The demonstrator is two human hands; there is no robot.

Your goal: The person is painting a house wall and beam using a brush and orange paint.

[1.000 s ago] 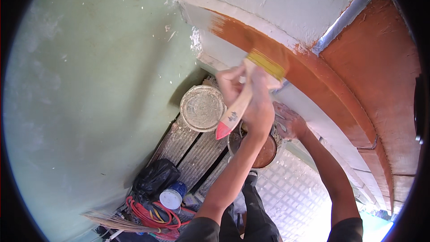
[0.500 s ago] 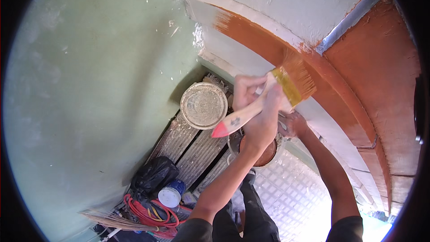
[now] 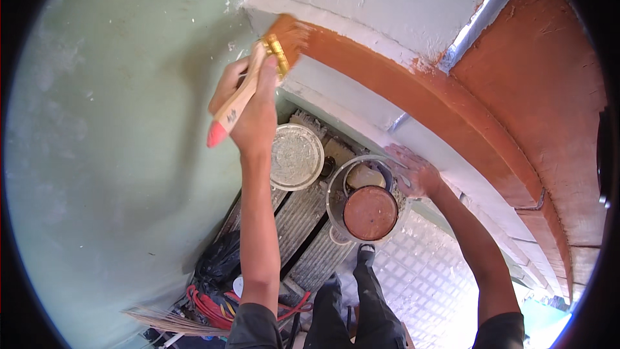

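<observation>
Green wall risked smearing.
Left hand pinched the brush, bristles close by; overreach could cause it. Right hand lay, fingers slightly spread, by the bucket.

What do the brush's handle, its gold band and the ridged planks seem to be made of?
Brush handle: probably bare wood, from its pale, matte look; the pink end looks painted.
Gold band: likely metal, since it shines.
Ridged planks: perhaps weathered wood or composite, dull and splattered; the look leaves it open.
</observation>
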